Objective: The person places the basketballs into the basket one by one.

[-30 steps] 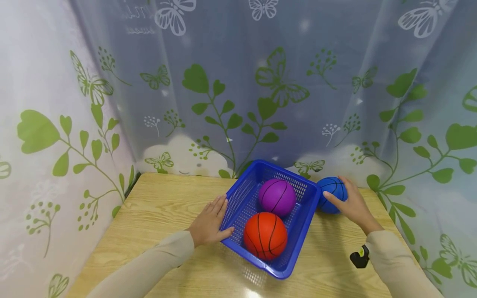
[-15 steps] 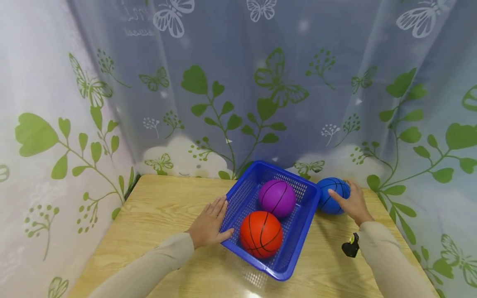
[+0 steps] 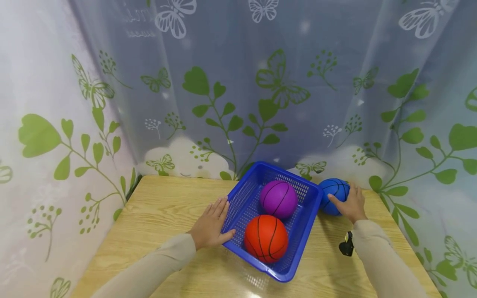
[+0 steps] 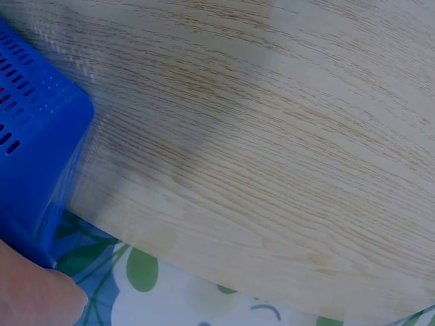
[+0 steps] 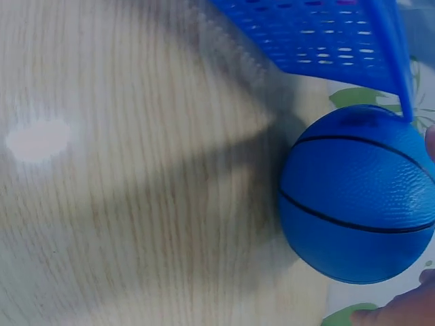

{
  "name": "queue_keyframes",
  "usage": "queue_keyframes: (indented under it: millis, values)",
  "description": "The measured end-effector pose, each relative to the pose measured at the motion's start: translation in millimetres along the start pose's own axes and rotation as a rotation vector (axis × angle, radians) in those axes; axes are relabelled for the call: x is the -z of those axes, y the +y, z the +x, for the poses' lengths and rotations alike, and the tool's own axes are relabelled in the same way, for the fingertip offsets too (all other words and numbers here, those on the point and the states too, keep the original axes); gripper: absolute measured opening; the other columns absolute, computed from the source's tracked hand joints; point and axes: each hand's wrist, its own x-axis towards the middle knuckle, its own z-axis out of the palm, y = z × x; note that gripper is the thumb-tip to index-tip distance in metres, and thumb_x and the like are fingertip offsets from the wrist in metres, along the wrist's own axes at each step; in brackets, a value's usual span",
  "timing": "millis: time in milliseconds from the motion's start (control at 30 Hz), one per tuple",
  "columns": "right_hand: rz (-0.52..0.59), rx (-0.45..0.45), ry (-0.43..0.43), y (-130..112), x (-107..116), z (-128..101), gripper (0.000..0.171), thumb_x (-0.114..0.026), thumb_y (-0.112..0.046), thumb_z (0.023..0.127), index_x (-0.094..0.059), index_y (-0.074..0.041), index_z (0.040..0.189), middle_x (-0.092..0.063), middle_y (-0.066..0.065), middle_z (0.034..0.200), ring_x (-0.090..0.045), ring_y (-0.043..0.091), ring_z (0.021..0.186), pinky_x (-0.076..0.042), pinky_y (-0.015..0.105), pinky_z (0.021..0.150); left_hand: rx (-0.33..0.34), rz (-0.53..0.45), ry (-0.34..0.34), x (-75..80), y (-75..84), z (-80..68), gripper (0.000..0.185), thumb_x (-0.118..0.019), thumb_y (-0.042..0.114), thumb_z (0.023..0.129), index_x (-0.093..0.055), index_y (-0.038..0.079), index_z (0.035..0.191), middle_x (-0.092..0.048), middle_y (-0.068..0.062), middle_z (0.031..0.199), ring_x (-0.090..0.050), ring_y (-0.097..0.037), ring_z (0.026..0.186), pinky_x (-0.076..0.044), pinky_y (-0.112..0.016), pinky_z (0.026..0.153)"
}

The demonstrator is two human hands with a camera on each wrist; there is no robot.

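A blue plastic basket [image 3: 304, 231] stands at an angle on the table, with a purple ball [image 3: 278, 199] and a red-orange ball [image 3: 266, 239] inside, both marked with black basketball lines. My left hand [image 3: 210, 225] lies along the basket's left side, fingers straight and thumb over the rim. Against the outside of the basket's right end rests a blue ball [image 3: 334, 196]. Beside this ball is my right hand [image 3: 352, 205], its thumb over the near side and its fingers spread at the right. In the right wrist view, a fingertip shows apart from the blue ball [image 5: 357, 197].
The wooden table [image 3: 160, 207] meets a patterned curtain [image 3: 223, 82] at the back and on both sides. A small black device [image 3: 346, 244] sits at the right wrist. Table surface extends left of the basket and in front of it.
My right hand has shifted a little to the right over the blue ball, its fingers sliding off the top toward the side. The red-orange ball has rocked slightly. The left hand stays put.
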Motion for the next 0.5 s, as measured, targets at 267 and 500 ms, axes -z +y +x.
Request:
queue_keyframes:
  millis: [267,500]
  values:
    - [-0.004,0.006,0.062,9.1,-7.5,2.6,0.095,-0.057,-0.046,0.081,0.001,0.002,0.141,0.0,0.035,0.139,-0.003,0.057,0.122,-0.013,0.068,0.091,-0.002,0.006,0.003,-1.7,-0.5,0.6,0.083,-0.036,0.058,0.084,-0.026,-0.004,0.137,-0.019,-0.018,0.145,-0.019,-0.032,0.132,-0.023,-0.048,0.103]
    - [-0.003,-0.007,0.045,8.0,-12.4,1.9,0.093,-0.054,-0.047,0.082,-0.002,0.003,0.141,-0.009,0.036,0.137,-0.009,0.056,0.122,-0.016,0.067,0.091,-0.003,-0.014,-0.018,3.4,-0.1,-0.7,0.082,-0.036,0.057,0.085,-0.025,-0.006,0.137,-0.018,-0.02,0.145,-0.018,-0.034,0.132,-0.021,-0.049,0.103]
